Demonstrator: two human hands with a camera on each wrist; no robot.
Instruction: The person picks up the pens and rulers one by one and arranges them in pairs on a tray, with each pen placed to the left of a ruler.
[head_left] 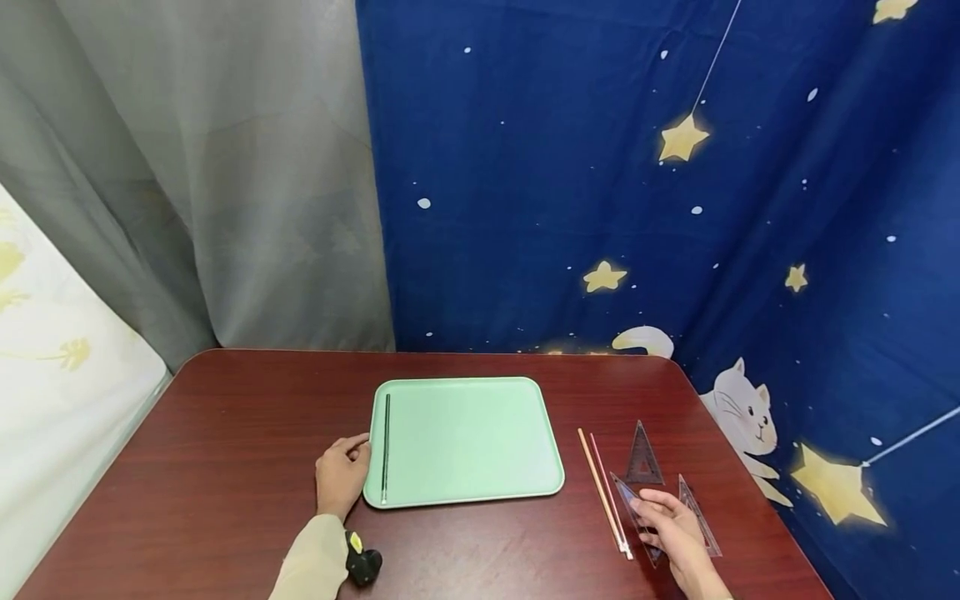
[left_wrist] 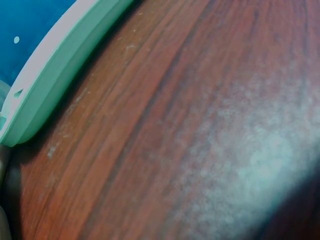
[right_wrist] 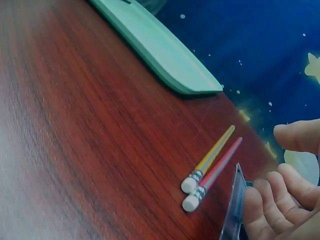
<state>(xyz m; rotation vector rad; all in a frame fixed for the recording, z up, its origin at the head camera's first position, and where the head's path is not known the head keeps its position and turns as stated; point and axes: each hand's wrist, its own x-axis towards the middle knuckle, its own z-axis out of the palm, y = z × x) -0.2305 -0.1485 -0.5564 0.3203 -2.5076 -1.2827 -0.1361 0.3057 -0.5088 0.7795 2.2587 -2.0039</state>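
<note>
My left hand [head_left: 342,475] rests on the table against the left side of a light green tray [head_left: 472,442], its index finger reaching to the rim. Along the tray's left edge lies a thin black stick [head_left: 386,450]. My right hand [head_left: 671,533] is over the right side of the table, thumb apart from the loosely bent fingers [right_wrist: 275,200]. Those fingers are right at a clear set square [head_left: 628,500], which stands tilted in the right wrist view. Two more clear set squares lie near this hand, one beyond it [head_left: 642,458] and one to its right [head_left: 697,517].
A yellow-orange pencil [head_left: 600,487] and a pink pencil [head_left: 609,492], both with white erasers, lie side by side between the tray and my right hand. The dark red wooden table [head_left: 247,433] backs onto a grey curtain [head_left: 285,208] and a blue star-patterned curtain [head_left: 510,208].
</note>
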